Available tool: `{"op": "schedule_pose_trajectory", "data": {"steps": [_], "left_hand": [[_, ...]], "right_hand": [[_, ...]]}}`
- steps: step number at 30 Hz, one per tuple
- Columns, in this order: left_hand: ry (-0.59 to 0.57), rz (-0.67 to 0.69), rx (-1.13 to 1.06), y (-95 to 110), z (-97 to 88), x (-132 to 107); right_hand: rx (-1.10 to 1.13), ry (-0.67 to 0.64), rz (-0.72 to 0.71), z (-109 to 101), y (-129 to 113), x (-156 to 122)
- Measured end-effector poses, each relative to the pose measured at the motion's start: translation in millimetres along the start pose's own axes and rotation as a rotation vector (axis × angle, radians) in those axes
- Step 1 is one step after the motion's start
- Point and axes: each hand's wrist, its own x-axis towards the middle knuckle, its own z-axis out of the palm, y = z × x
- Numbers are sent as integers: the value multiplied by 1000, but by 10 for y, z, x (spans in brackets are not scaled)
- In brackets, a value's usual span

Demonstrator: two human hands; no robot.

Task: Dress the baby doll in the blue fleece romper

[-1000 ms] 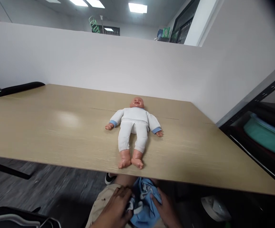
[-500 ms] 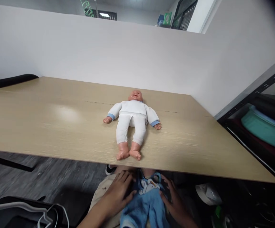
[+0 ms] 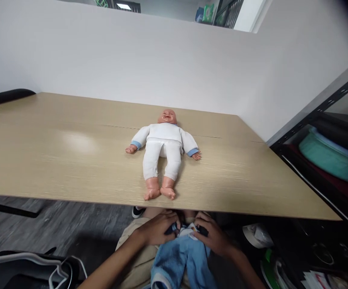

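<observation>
A baby doll [image 3: 163, 149] in a white suit with blue cuffs lies on its back on the wooden table [image 3: 71, 160], feet toward me near the front edge. Below the table edge, on my lap, lies a small blue garment [image 3: 180, 257] with a white printed patch at its top. My left hand [image 3: 157, 228] is closed on the garment's upper left edge. My right hand [image 3: 211, 235] is closed on its upper right edge. Both hands sit just under the doll's feet, apart from the doll.
A white partition wall [image 3: 131, 60] backs the table. A black metal shelf [image 3: 318, 132] at the right holds a teal tub [image 3: 330, 156]. A black chair back [image 3: 2, 97] shows at far left. A dark bag with white cords [image 3: 26, 271] lies at lower left; clutter sits at lower right.
My hands have moved up to the garment's top edge and closed on it. Earlier they lay flatter beside the cloth. The view has tilted slightly downward.
</observation>
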Motion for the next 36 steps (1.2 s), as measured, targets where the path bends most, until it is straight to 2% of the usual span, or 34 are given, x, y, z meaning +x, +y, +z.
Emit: {"op": "schedule_pose_trajectory", "data": {"steps": [4,8,10,14,17,20,23,24,26,29,31,33,36], "left_hand": [[72,-30,-130,315,-77,-284],[132,-47,-165,798,-300,-434],[188,0,-228,1049,-528,-482],[250,154,-386,1430,-1113,-512],[264,118,-485,1572,-1543,-439],[311,32,-549,1617,-1944,-299],[424,146,-496,1607,-2339,-141],[430,182,-465,1592,-2469,-92],[334,201,-414,1543,-2719,-6],[100,133,-305,1419,-3049,85],[10,42,-186,1325,-3214,126],[-14,-26,-126,1243,-3316,170],[17,38,-192,1159,-3356,274]], "right_hand": [[271,42,-117,-168,-493,-4],[375,-11,7,-481,-1008,-39],[297,-41,62,-711,-1203,-50],[203,-146,65,-1166,-1523,52],[286,-54,-26,-1415,-1783,275],[390,5,-153,-1625,-2017,580],[399,122,-190,-1839,-2152,911],[386,167,-197,-1910,-2174,1017],[372,230,-220,-2044,-2192,1217],[398,256,-254,-2190,-2135,1482],[411,225,-268,-2213,-2016,1646],[398,132,-281,-2161,-1830,1810],[366,-111,-274,-1985,-1526,2034]]}}
